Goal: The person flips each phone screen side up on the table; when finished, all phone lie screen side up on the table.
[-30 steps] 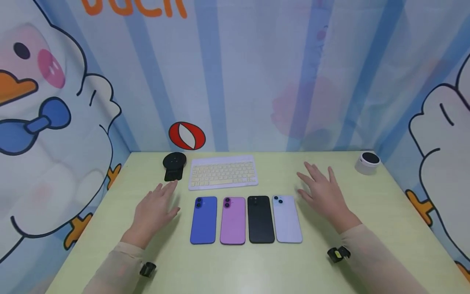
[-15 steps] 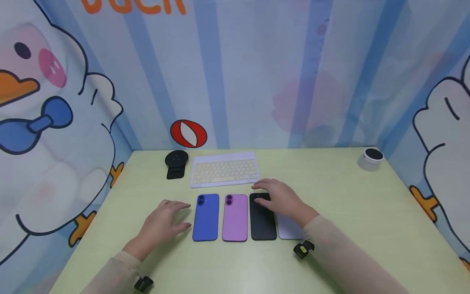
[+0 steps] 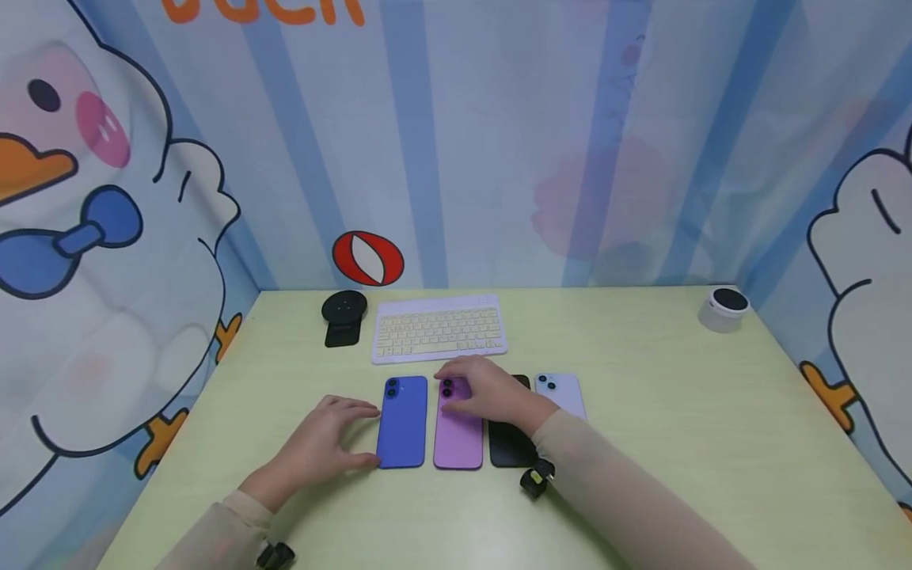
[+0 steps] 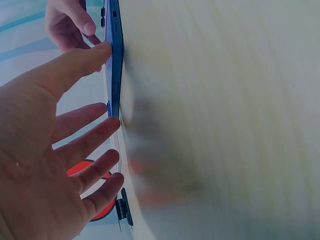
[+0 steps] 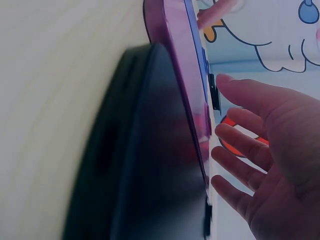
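A blue smartphone (image 3: 402,427), a pink smartphone (image 3: 458,443), a black smartphone (image 3: 509,445) and a pale lavender smartphone (image 3: 563,389) lie face down in a row on the table. My left hand (image 3: 313,443) is at the blue phone's left edge. Its thumb meets the lower corner and its fingertips reach the side; in the left wrist view the fingers (image 4: 90,142) are spread and fairly straight. Over the upper part of the pink phone hovers my right hand (image 3: 488,392), its fingers loosely extended and holding nothing. My right hand and forearm cover part of the black phone.
Behind the phones lies a white keyboard (image 3: 438,331). A black folding stand with a round pad (image 3: 344,318) is left of it. A white cylinder with a dark top (image 3: 723,309) sits at the far right corner. A cartoon curtain (image 3: 484,142) borders the table.
My right hand has swept left from beside the lavender phone, across the black one, to above the pink one. My left hand has come down and right to the blue phone's edge.
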`<move>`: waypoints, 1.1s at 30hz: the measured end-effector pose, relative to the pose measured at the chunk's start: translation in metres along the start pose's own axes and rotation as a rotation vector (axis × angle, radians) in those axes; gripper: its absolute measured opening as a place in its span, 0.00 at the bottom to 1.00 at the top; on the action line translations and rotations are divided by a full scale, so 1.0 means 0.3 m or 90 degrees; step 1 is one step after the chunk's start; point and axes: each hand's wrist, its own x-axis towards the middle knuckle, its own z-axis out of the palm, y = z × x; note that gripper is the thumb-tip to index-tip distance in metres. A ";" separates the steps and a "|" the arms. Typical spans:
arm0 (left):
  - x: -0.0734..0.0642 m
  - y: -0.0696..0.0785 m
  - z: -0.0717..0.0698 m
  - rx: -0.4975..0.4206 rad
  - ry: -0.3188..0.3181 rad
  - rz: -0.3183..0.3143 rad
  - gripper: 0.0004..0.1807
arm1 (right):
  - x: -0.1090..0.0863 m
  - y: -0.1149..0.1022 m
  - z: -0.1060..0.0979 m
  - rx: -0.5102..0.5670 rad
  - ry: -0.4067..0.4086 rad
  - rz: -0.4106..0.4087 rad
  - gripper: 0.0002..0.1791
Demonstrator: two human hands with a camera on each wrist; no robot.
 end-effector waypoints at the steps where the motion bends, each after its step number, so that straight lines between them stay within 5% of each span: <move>1: 0.000 -0.001 0.002 -0.003 -0.003 0.002 0.40 | 0.011 0.000 0.008 -0.001 -0.002 -0.009 0.27; 11: 0.004 0.003 0.012 -0.023 -0.028 0.017 0.45 | 0.073 0.017 0.024 -0.009 -0.049 -0.040 0.31; 19: 0.008 0.011 0.026 -0.030 -0.048 -0.018 0.46 | 0.089 0.015 0.030 -0.013 -0.077 -0.043 0.33; 33: 0.025 0.016 0.003 0.034 -0.031 -0.024 0.47 | 0.113 -0.014 0.077 0.075 -0.022 0.060 0.37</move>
